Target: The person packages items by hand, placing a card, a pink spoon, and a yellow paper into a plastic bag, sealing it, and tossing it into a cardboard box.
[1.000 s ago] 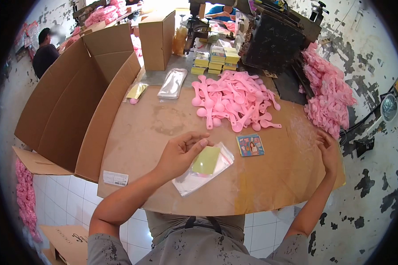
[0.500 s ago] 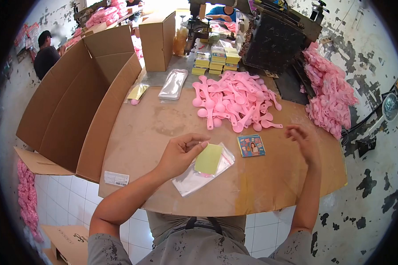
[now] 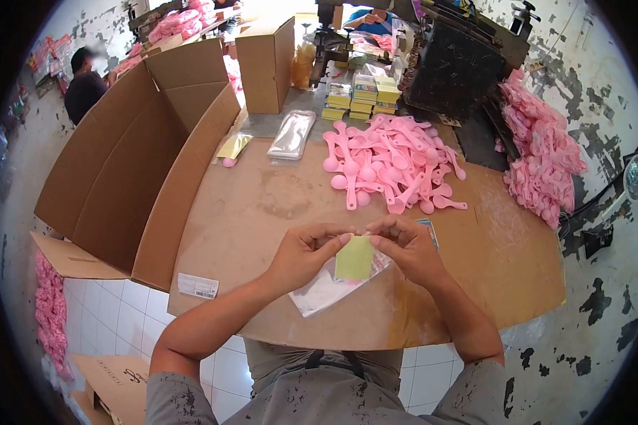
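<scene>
A yellow-green card (image 3: 354,260) hangs between left fingers (image 3: 333,245) and right fingers (image 3: 387,246), pinched near its top corners, its broad face showing and a touch of pink at its lower edge. Below the fingers, flat clear plastic bags (image 3: 323,295) lie aslant on the worktop (image 3: 489,290), partly covered by the card. Blue-edged printed cards (image 3: 433,239) peek out just beside the right fingers, mostly hidden. Beyond the fingers, glossy pink spoons (image 3: 397,163) lie heaped in a loose tangle.

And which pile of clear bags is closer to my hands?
The near pile, partly beneath the yellow card; the other lies farther back, left of the pink spoons.
</scene>
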A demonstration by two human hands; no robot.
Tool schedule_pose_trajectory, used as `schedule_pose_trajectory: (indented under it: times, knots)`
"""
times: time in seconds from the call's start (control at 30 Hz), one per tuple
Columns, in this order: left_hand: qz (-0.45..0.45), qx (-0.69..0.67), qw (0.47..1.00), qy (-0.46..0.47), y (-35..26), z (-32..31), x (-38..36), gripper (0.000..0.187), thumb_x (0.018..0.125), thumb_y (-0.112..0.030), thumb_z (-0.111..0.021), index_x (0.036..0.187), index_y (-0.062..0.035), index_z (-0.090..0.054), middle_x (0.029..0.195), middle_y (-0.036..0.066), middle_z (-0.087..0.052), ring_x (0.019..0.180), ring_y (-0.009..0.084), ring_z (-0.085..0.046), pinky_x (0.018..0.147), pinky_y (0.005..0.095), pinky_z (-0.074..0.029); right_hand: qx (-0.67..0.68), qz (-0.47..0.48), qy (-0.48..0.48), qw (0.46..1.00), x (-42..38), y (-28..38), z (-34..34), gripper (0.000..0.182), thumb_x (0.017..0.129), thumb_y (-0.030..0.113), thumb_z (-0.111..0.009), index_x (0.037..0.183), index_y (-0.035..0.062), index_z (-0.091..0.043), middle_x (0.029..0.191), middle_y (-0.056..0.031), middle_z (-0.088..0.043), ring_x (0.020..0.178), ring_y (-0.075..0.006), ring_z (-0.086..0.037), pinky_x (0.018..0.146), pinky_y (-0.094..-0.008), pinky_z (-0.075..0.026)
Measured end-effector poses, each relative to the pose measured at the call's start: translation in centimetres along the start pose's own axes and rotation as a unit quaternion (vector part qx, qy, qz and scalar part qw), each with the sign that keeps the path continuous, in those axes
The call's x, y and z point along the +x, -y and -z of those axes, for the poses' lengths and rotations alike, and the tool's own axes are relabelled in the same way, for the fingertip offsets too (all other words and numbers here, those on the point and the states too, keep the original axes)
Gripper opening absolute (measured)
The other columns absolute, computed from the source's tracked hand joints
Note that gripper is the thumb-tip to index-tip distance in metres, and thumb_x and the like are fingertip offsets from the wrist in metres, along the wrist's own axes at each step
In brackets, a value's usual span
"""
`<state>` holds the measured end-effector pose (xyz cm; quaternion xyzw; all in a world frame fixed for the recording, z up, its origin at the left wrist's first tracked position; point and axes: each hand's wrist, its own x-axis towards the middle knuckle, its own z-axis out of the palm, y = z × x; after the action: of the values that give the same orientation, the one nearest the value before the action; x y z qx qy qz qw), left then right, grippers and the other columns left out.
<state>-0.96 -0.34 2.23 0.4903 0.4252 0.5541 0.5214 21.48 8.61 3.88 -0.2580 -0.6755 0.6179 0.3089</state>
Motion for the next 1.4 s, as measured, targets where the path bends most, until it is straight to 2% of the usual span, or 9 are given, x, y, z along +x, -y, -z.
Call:
schedule_pose_trajectory:
  times: [0.1, 0.2, 0.4, 0.6, 0.7, 0.9, 1.1, 1.3, 1.4]
  knots:
    - [0.007, 0.013, 1.0, -0.012, 0.1, 0.0, -0.1, 0.028, 0.104, -0.012, -0.065, 0.124, 0.0052, -0.07, 0.112, 0.011, -0.075, 0.1, 0.0131, -0.07, 0.088, 0.0293, -0.058, 0.036, -0.013, -0.011, 0.999, -0.3, 0.1, 0.0, 0.016, 0.097, -0.002, -0.068, 0.113, -0.0025, -0.069, 0.11, -0.0068, -0.07, 0.103, -0.0121, -0.067, 0.089, -0.0299, -0.055]
    - [-0.01, 0.006, 1.0, -0.012, 0.4, 0.0, -0.1, 0.027, 0.103, -0.01, -0.065, 0.125, 0.0043, -0.07, 0.111, 0.01, -0.075, 0.097, 0.0122, -0.07, 0.085, 0.0293, -0.059, 0.039, 0.002, -0.01, 0.999, -0.4, 0.0, 0.2, 0.017, 0.097, 0.003, -0.07, 0.113, -0.0021, -0.07, 0.104, -0.005, -0.07, 0.097, -0.0116, -0.067, 0.089, -0.0283, -0.054]
    - [-0.063, 0.054, 0.996, 0.012, 0.4, 0.1, 0.1, 0.024, 0.103, -0.007, -0.063, 0.124, 0.0024, -0.072, 0.112, 0.01, -0.075, 0.099, 0.0124, -0.07, 0.087, 0.0294, -0.06, -0.005, 0.057, 0.002, 0.998, -0.3, -1.3, 1.3, 0.017, 0.096, -0.003, -0.065, 0.112, -0.0011, -0.074, 0.11, -0.0049, -0.07, 0.097, -0.0107, -0.066, 0.086, -0.0263, -0.053]
    - [-0.054, 0.046, 0.996, 0.052, 2.2, 1.4, 0.7, 0.025, 0.103, -0.006, -0.061, 0.125, 0.0032, -0.071, 0.115, 0.013, -0.074, 0.104, 0.0156, -0.071, 0.091, 0.031, -0.059, -0.006, -0.028, 0.011, 1.0, -0.4, -1.0, 1.8, 0.015, 0.095, -0.004, -0.063, 0.105, -0.0029, -0.075, 0.108, -0.0076, -0.07, 0.09, -0.0117, -0.063, 0.081, -0.0283, -0.052]
    - [0.034, -0.078, 0.996, 0.038, 1.7, 1.0, 0.7, 0.025, 0.104, -0.006, -0.061, 0.124, 0.0053, -0.07, 0.115, 0.014, -0.074, 0.105, 0.0165, -0.071, 0.093, 0.0319, -0.059, -0.023, -0.04, -0.014, 0.999, -0.4, -0.9, 1.7, 0.013, 0.096, -0.002, -0.066, 0.107, -0.0043, -0.074, 0.109, -0.008, -0.071, 0.088, -0.0107, -0.065, 0.079, -0.0273, -0.053]
    - [0.054, 0.013, 0.998, 0.032, 2.6, 0.8, 0.9, 0.028, 0.102, -0.01, -0.066, 0.125, 0.0057, -0.068, 0.115, 0.014, -0.074, 0.103, 0.0164, -0.072, 0.093, 0.031, -0.059, 0.011, -0.035, -0.004, 0.999, -0.5, -3.2, 1.5, 0.017, 0.095, 0.005, -0.073, 0.11, -0.0028, -0.074, 0.098, -0.0041, -0.073, 0.082, -0.0058, -0.065, 0.074, -0.0225, -0.053]
    - [0.076, 0.026, 0.995, 0.052, 2.4, 1.0, 0.8, 0.032, 0.102, -0.01, -0.067, 0.13, 0.0044, -0.066, 0.116, 0.012, -0.074, 0.102, 0.0143, -0.071, 0.091, 0.0286, -0.058, 0.001, -0.03, -0.007, 1.0, -0.7, -2.9, 1.4, 0.018, 0.097, 0.005, -0.072, 0.113, -0.003, -0.071, 0.1, -0.0043, -0.072, 0.086, -0.0077, -0.066, 0.079, -0.0239, -0.055]
    - [0.047, 0.016, 0.998, 0.036, 2.5, 0.6, 0.2, 0.031, 0.103, -0.01, -0.065, 0.131, 0.0041, -0.066, 0.117, 0.012, -0.073, 0.103, 0.0135, -0.07, 0.091, 0.0279, -0.058, 0.009, 0.008, -0.001, 1.0, -0.8, -2.9, 1.1, 0.025, 0.098, 0.004, -0.07, 0.122, -0.0027, -0.066, 0.108, -0.0054, -0.069, 0.098, -0.0099, -0.065, 0.084, -0.0251, -0.053]
    - [0.032, 0.036, 0.998, 0.029, 2.3, 0.7, -0.3, 0.03, 0.104, -0.009, -0.064, 0.132, 0.0029, -0.066, 0.116, 0.01, -0.073, 0.103, 0.0134, -0.07, 0.091, 0.0285, -0.058, 0.012, 0.009, -0.008, 1.0, -0.8, -3.3, 0.9, 0.028, 0.098, 0.003, -0.07, 0.125, -0.0021, -0.064, 0.106, -0.0045, -0.067, 0.097, -0.0096, -0.063, 0.083, -0.0258, -0.052]
